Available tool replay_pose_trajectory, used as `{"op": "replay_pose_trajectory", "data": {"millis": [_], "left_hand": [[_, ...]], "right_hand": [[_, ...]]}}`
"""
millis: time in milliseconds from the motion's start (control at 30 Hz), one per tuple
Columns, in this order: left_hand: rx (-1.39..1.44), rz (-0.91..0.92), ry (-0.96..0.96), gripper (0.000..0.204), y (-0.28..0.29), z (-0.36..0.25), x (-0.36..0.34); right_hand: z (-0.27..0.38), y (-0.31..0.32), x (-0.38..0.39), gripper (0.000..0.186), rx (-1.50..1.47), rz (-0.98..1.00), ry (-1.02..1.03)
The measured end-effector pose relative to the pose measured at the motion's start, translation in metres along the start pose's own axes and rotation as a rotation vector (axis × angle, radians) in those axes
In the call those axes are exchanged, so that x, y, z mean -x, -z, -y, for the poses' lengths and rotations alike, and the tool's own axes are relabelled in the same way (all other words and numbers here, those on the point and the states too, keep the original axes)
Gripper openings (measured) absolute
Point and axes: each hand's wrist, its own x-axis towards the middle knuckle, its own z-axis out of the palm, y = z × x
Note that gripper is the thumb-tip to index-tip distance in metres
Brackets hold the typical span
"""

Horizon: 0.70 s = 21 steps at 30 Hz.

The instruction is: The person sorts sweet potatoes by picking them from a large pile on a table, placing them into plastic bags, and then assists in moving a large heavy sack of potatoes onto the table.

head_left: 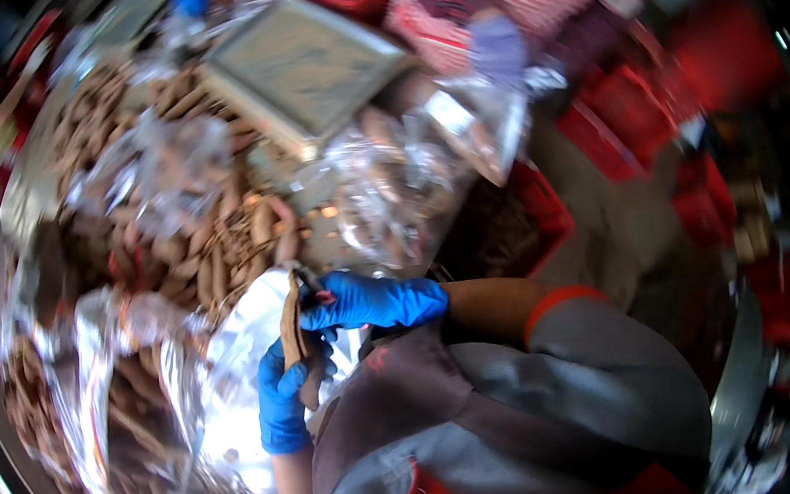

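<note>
Both hands wear blue gloves and meet in front of my body. My left hand [284, 389] is closed round a long brown root [293, 332], held nearly upright. From the right, my right hand [372, 298] reaches to the root's upper part with its fingers bent. A small dark thing with a reddish spot shows at its fingertips, too blurred to name. Behind the hands lies a white plastic bag [237, 345]. Farther off, a heap of brown roots [211, 268] spreads over the work surface.
A metal-rimmed tray [309, 67] rests beyond the heap, near clear plastic bags [387, 187] of roots. A red crate [547, 215] stands right of them. Across from me, a co-worker's purple-gloved hand [497, 51] is by a bag. More red crates [620, 124] are at the right.
</note>
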Motion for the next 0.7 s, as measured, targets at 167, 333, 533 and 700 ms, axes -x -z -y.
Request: {"op": "replay_pose_trajectory", "data": {"millis": [167,333,533,700], "left_hand": [[-0.087,0.157,0.265,0.049,-0.058,0.016,-0.029],[-0.410,0.312,0.148,0.037,-0.072,0.043,-0.062],[-0.371,0.255,0.133,0.030,-0.061,0.026,-0.060],[-0.494,0.254,0.028,0.029,-0.048,0.030,-0.058]], "right_hand": [[-0.020,0.040,0.076,0.024,-0.136,-0.233,-0.124],[-0.032,0.076,0.170,0.024,-0.143,-0.646,0.111],[-0.066,0.163,0.267,0.026,-0.065,-1.439,0.089],[-0.211,0.250,0.319,0.037,-0.282,-1.156,-0.046]]}}
